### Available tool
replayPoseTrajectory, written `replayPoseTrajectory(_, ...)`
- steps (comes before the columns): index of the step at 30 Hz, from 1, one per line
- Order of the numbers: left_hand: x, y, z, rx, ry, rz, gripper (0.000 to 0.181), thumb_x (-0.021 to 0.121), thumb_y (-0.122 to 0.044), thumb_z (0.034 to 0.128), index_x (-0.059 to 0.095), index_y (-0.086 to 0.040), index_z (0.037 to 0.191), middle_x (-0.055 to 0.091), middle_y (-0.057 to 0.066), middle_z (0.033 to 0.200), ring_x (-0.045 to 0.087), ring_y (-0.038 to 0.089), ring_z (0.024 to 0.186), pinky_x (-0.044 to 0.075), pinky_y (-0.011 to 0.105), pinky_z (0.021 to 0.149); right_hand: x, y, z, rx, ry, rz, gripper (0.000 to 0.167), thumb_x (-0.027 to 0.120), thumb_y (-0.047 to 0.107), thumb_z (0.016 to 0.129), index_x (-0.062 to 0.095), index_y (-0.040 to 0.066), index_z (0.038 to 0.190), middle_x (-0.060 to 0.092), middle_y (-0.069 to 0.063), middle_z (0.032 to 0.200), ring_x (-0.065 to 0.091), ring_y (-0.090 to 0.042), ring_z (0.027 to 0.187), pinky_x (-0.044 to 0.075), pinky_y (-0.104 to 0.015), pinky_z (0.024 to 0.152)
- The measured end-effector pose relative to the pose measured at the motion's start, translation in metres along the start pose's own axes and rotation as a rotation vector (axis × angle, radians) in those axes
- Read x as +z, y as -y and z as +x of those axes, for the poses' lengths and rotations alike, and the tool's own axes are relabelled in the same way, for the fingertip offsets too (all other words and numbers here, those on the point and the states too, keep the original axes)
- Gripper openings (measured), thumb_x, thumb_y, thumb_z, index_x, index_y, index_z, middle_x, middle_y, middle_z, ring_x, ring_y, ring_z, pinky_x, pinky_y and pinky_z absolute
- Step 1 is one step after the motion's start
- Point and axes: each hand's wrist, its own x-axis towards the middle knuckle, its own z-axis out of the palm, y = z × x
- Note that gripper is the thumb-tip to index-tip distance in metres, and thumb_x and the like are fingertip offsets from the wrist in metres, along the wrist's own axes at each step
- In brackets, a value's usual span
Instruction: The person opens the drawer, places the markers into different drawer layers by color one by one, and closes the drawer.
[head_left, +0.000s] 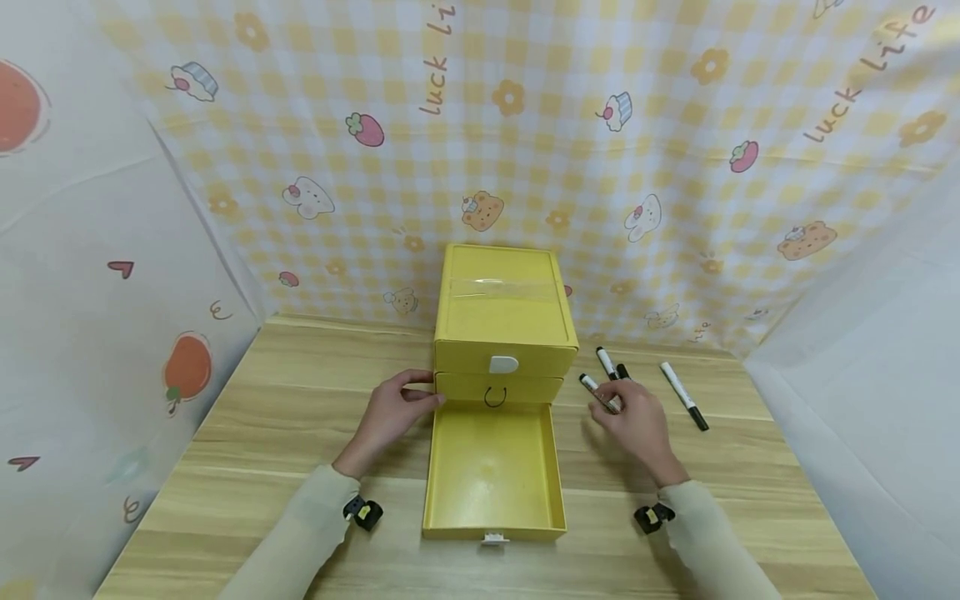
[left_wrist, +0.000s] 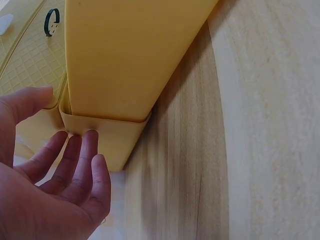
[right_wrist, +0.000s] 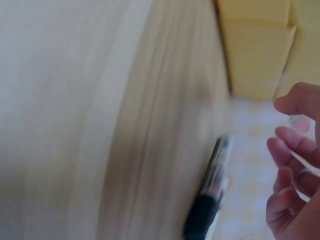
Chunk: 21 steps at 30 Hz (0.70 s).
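Cream-sleeved left hand (head_left: 393,408): steadies at the left side of the yellow drawer box (head_left: 502,321), fingers spread, thumb at the front edge and fingertips at the side wall; how firmly they press, one cannot tell.
Cream-sleeved right hand (head_left: 634,421): hovers to the right of the box, fingers loosely bent, thumb and fingertips apart with a gap between them.
Wrists: each wears a small black device, one on the left (head_left: 366,513), another on the right (head_left: 654,517), both nearer the person than the box front.
Nearest marker (head_left: 589,383): lies to the right of the box, black-tipped and white, partly hidden beneath the right hand.
Markers behind: a second black-and-white marker (head_left: 606,359) sits just beyond, right of the box, with a further black tip (head_left: 622,371) beside it.
Lone marker (head_left: 678,388): rests farthest right of the box, black cap toward the person.
Bottom drawer (head_left: 491,483): juts out from the box toward the person, a white handle (head_left: 494,539) at its front.
Upper drawers: top front (head_left: 465,358) with white tab (head_left: 504,364) and middle front (head_left: 460,388) with dark curve, both pushed into the box.
Worktop (head_left: 300,375): pale wood grain under the box.
Backdrop (head_left: 420,175): yellow-checked cloth behind the box, printed with cupcakes, bears and strawberries.
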Motion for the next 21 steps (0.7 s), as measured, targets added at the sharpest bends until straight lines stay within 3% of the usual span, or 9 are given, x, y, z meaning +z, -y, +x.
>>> replayPoseTrajectory(6,0.000,0.001,0.001,0.001,-0.002,0.006,0.046,0.085,-0.021,0.0986,0.072,-0.004,0.139,0.080,0.016,0.120,0.079,0.028,0.106,0.062,0.039,0.084,-0.003,-0.026,-0.001,0.112,0.055,-0.037,0.026,0.092,0.010,0.085,0.080,0.001,0.106,0.073,-0.009,0.094,0.065,-0.025,0.079,0.051,-0.043,0.069)
replayPoseTrajectory(10,0.000,0.002,0.002,-0.002,-0.002,0.012,0.046,0.085,-0.021,0.0980,0.072,-0.004,0.139,0.079,0.016,0.122,0.079,0.027,0.106,0.062,0.040,0.085,-0.004,-0.035,-0.004,0.152,0.088,-0.074,0.023,0.094,0.010,0.084,0.081,0.002,0.102,0.073,-0.008,0.093,0.066,-0.026,0.081,0.052,-0.043,0.069)
replayPoseTrajectory(21,0.000,0.001,0.002,0.000,0.000,0.016,0.047,0.085,-0.021,0.0986,0.071,-0.003,0.140,0.076,0.017,0.131,0.079,0.027,0.109,0.062,0.043,0.089,-0.007,-0.037,-0.005,0.176,0.125,-0.129,0.019,0.095,0.011,0.083,0.082,0.005,0.095,0.074,-0.006,0.090,0.065,-0.026,0.080,0.050,-0.040,0.065)
